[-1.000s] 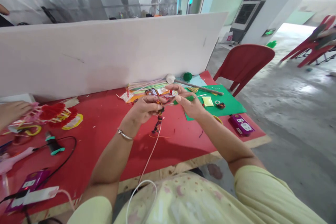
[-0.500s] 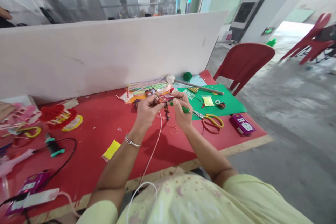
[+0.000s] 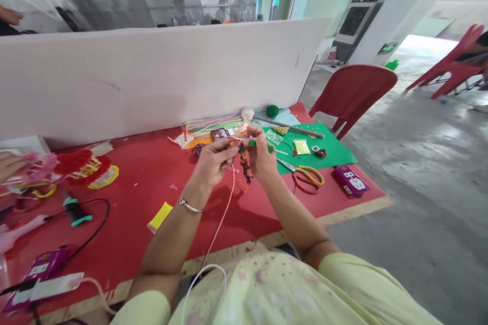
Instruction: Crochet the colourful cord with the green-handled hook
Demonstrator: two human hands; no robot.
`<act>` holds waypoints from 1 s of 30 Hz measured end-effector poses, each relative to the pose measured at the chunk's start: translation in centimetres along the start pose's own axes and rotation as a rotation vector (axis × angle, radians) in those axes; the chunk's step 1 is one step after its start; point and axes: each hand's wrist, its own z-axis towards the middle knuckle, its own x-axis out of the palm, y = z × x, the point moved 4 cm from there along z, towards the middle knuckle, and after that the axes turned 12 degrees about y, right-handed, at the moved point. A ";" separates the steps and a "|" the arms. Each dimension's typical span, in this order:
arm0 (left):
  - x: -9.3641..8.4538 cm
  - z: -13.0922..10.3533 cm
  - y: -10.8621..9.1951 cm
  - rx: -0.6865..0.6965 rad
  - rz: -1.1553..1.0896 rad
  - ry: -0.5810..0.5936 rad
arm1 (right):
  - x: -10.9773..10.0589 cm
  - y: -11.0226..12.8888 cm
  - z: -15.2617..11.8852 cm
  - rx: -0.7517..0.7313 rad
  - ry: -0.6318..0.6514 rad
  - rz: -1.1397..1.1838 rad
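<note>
Yarn strip (image 3: pixel 245 163), knotted in dark and orange, hangs between the two hands, just left of the green sheet (image 3: pixel 335 156) lying on the red tabletop (image 3: pixel 133 223). Whether its lower end touches the tabletop I cannot tell; a thin orange thread (image 3: pixel 243 186) loops beside that end.

The left hand (image 3: pixel 213 161), the farther of the two from the green sheet, has its thumb and fingers pinched together on the strip's upper end. The right hand (image 3: pixel 263 156), at the sheet's left edge, has its fingers curled around a green-handled hook (image 3: pixel 252 143), whose thin metal shaft points away from the sheet toward the left fingertips. How the hook's tip meets the yarn is too small to make out.

Scissors (image 3: pixel 309 179) lie with their blades at the near edge of the green sheet and their red and yellow handles nearer the person. On the sheet rest a pale yellow packet (image 3: pixel 301 147) and, right of it, a small ornament (image 3: pixel 321 152). A purple box (image 3: pixel 349 181) sits off the sheet's near right corner. Left of the sheet, beyond the hands, is a phone (image 3: pixel 219 134); well to the left lies a bright yellow packet (image 3: pixel 160 217).
</note>
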 end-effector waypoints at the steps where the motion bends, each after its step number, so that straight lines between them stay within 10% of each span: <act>1: -0.2 -0.1 -0.3 -0.024 0.021 0.024 | -0.2 -0.3 0.6 0.067 0.031 0.138; 8: -2.2 -0.4 -0.9 -0.059 0.220 0.061 | -3.2 0.5 3.3 0.175 0.355 0.263; 30: -1.3 0.0 -1.3 -0.138 0.485 0.077 | -5.0 7.5 5.2 -0.344 0.766 -0.419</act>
